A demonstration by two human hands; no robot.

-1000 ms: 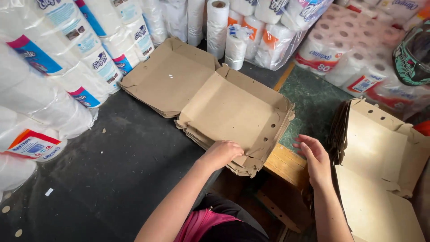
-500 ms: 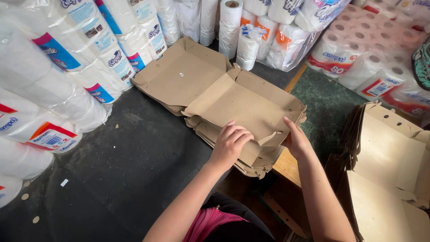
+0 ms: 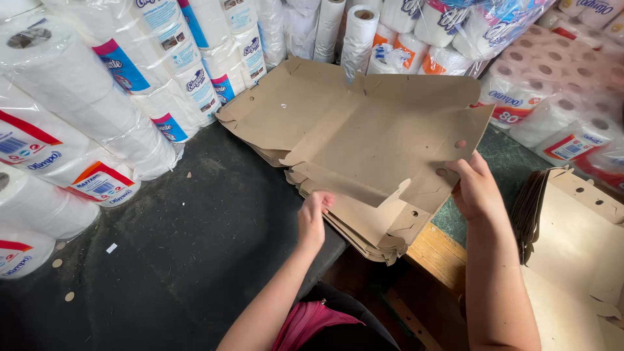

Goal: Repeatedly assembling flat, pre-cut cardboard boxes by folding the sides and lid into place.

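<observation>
A flat brown cardboard box blank (image 3: 383, 136) is lifted and tilted above a stack of the same blanks (image 3: 364, 224) on the dark table top (image 3: 195, 260). My right hand (image 3: 474, 188) grips the blank's right flap near two punched holes. My left hand (image 3: 315, 214) pinches the blank's near left edge, just above the stack.
Wrapped packs of paper rolls (image 3: 97, 104) are piled along the left and back (image 3: 403, 32), with more packs at the right (image 3: 559, 110). A second pile of folded cardboard (image 3: 572, 240) stands upright at the right. A wooden ledge (image 3: 442, 257) lies under the stack's near corner.
Both hands have taken hold of the top blank and raised it off the stack. The right hand moved up and right with the flap. The camera moved closer.
</observation>
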